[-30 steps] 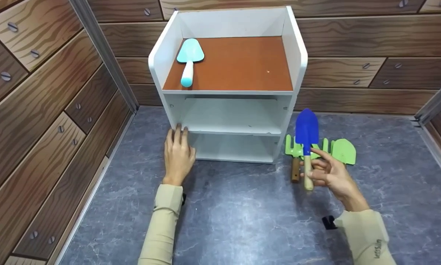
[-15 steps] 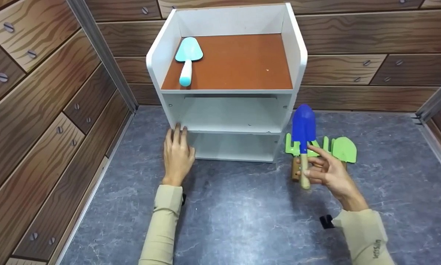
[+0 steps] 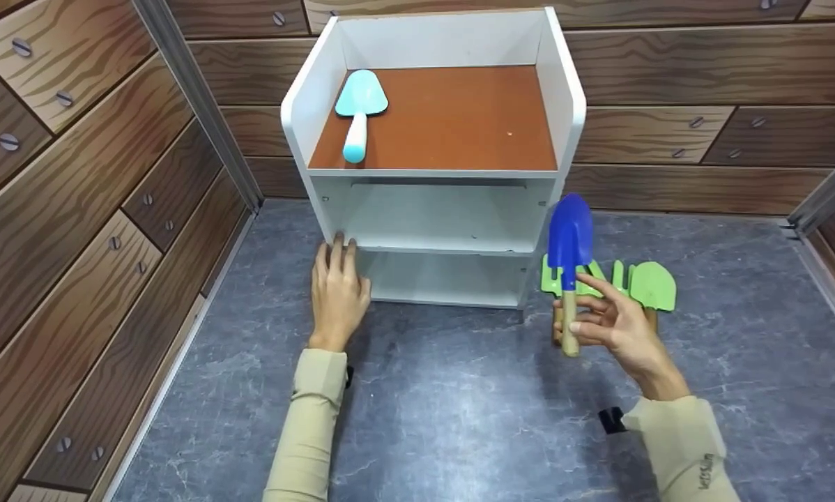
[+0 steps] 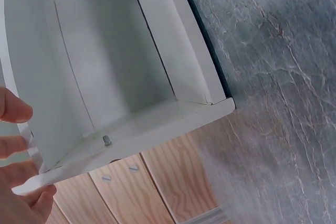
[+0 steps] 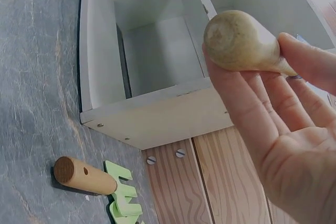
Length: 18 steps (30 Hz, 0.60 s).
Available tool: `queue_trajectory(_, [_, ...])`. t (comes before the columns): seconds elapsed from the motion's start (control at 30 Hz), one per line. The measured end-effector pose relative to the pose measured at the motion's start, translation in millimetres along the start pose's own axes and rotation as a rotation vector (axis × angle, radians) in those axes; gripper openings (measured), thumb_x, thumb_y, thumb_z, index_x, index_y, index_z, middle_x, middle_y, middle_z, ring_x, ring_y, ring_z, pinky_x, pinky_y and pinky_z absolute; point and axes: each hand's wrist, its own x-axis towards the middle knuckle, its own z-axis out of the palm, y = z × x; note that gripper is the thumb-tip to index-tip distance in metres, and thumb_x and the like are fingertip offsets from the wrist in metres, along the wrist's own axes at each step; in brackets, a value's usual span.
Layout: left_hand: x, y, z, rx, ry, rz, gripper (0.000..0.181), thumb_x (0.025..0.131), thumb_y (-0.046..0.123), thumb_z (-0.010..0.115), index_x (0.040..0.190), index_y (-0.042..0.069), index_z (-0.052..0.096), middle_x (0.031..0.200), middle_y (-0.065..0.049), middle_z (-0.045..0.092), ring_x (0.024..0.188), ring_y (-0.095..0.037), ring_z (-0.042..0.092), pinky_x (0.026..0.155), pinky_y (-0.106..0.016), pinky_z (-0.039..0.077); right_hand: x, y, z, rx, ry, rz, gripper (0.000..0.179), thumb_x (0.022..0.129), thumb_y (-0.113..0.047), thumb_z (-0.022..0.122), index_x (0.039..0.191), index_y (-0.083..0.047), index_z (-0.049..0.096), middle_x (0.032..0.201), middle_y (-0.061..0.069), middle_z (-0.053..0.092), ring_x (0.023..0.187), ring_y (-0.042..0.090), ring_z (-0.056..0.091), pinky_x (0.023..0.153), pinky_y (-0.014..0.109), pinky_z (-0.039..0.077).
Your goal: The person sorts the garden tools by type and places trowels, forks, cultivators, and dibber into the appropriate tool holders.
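Note:
My right hand (image 3: pixel 616 328) holds a blue trowel (image 3: pixel 569 233) by its pale wooden handle (image 5: pixel 239 43), blade pointing up and away. Green garden tools lie on the floor behind it: a hand fork (image 5: pixel 123 190) with a brown wooden handle and a broad-bladed shovel (image 3: pixel 653 284). My left hand (image 3: pixel 339 293) grips the front left edge of a white shelf unit (image 3: pixel 445 249), where the middle shelf meets the side panel. In the left wrist view, its fingertips (image 4: pixel 26 174) lie about that corner. A turquoise trowel (image 3: pixel 362 97) with a white handle lies on the brown top.
Raised white side panels (image 3: pixel 567 97) and a back panel border the unit's top. Two white compartments open toward me below it. Wood-patterned walls (image 3: pixel 703 70) stand behind and at the sides, with grey metal posts (image 3: pixel 201 97) at the corners. The floor (image 3: pixel 459 418) is grey marbled.
My right hand has moved slightly left with the blue trowel, whose blade is now nearer the shelf unit's right side. The left hand stays on the unit's edge.

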Motion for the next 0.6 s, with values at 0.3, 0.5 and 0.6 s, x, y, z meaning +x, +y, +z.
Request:
queue_trajectory(0.3, [0.8, -2.9, -0.9, -0.002, 0.003, -0.005, 0.058, 0.08, 0.001, 0.071, 0.135, -0.011, 0.056, 0.144, -0.03, 0.05, 0.128, -0.053, 0.045, 0.108, -0.061, 0.04, 6.5, -3.3, 5.4, -0.047, -0.053, -0.019, 0.073, 0.089, 0.019, 0.059, 0.155, 0.0, 0.034, 0.12, 0.015, 0.07, 0.095, 0.032, 0.073, 0.076, 0.042, 0.062])
queue_trajectory(0.5, [0.9, -1.3, -0.1, -0.003, -0.008, 0.0, 0.058, 0.081, 0.003, 0.071, 0.136, -0.01, 0.056, 0.144, -0.03, 0.049, 0.128, -0.054, 0.045, 0.108, -0.061, 0.039, 7.1, -6.7, 7.6, -0.081, -0.058, -0.019, 0.072, 0.089, 0.018, 0.06, 0.155, 0.0, 0.036, 0.119, 0.011, 0.071, 0.095, 0.031, 0.073, 0.076, 0.04, 0.062])
queue_trajectory(0.6, [-0.2, -0.6, -0.3, -0.005, -0.016, 0.003, 0.058, 0.081, 0.004, 0.071, 0.136, -0.01, 0.056, 0.144, -0.03, 0.049, 0.127, -0.054, 0.045, 0.108, -0.061, 0.04, 8.8, -7.3, 9.2, -0.103, -0.061, -0.021, 0.072, 0.089, 0.017, 0.061, 0.155, 0.002, 0.034, 0.119, 0.009, 0.071, 0.096, 0.03, 0.072, 0.076, 0.039, 0.062])
